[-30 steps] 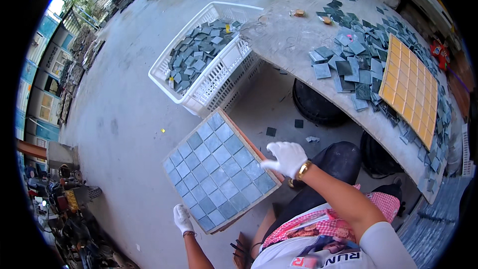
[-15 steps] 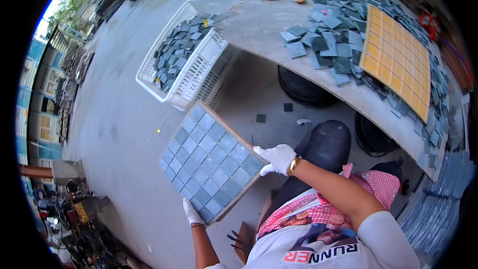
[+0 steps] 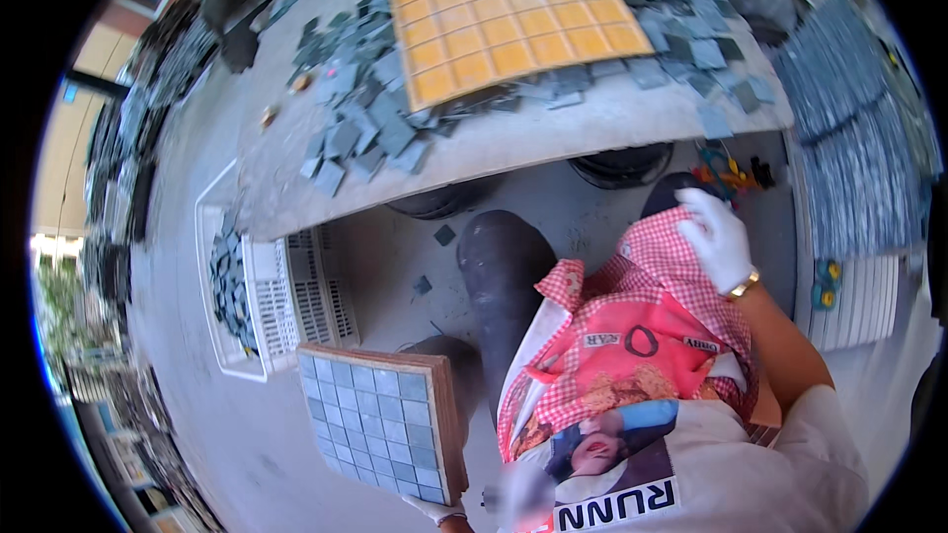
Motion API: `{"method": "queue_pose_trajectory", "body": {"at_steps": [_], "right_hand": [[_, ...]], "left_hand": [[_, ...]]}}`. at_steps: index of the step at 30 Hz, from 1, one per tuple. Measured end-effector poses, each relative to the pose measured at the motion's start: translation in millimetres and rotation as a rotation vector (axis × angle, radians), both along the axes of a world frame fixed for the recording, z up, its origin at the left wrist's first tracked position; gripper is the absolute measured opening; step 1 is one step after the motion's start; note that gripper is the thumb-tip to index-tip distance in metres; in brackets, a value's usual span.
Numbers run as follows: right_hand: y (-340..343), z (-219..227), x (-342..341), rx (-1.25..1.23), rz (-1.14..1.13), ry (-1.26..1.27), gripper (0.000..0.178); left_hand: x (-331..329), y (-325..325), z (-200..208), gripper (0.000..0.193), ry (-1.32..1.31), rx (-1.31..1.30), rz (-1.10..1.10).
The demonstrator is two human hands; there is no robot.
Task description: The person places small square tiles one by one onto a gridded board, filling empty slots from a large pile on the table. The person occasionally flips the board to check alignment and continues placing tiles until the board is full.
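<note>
A board of grey-blue square tiles [image 3: 370,418] lies on top of a stack of similar brown-edged boards [image 3: 453,415], low and left of my lap. My left hand [image 3: 436,509], in a white glove, touches the near lower edge of this stack. Its fingers show only in part and look stretched out along the edge. Over the pink checked apron [image 3: 632,345] on my lap is my right hand [image 3: 718,245], gloved too, with loosely bent fingers and nothing visible in them. On the table, a yellow gridded tray [image 3: 513,15] rests face up over loose grey tiles [image 3: 360,128].
The pale tabletop [image 3: 474,160] crosses in front of my knees. A white slatted crate [image 3: 321,286] with loose tiles stands left under its corner. Stacked grey sheets [image 3: 844,168] rise at the right. Black round objects [image 3: 622,166] sit beneath the table.
My view has turned to the right. My right hand has let go of the tiled board and moved over the apron. The board, held up before, now lies on the stack.
</note>
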State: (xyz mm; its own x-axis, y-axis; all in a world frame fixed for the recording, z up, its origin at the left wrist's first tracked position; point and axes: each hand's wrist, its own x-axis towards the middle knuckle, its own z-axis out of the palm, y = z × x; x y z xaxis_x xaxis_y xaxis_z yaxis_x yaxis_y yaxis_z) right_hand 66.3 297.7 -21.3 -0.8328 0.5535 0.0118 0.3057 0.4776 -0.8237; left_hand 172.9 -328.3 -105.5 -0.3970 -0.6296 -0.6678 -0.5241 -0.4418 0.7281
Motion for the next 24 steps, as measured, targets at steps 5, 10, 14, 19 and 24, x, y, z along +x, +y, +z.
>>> {"method": "queue_pose_trajectory", "body": {"at_steps": [5,10,14,19,24], "right_hand": [[-11,-37,176,-0.504,-0.552,-0.088,0.045],[-84,-28,282,-0.469,-0.388,-0.285,0.033],[-91,9,299,-0.382,-0.384,-0.856,0.029],[-80,40,267,-0.712,-0.29,-0.712,0.029],[-82,73,175,-0.713,-0.304,-0.133,0.035]], "left_hand": [[3,-22,-11,0.078,0.001,-0.075,0.156],[-50,-24,10,0.063,-0.149,-0.372,-0.065],[-128,-8,45,0.052,-0.145,-0.911,-0.311],[-239,78,128,0.037,0.414,-1.322,-0.519],[-268,290,177,0.025,1.031,-0.693,-1.066]]}}
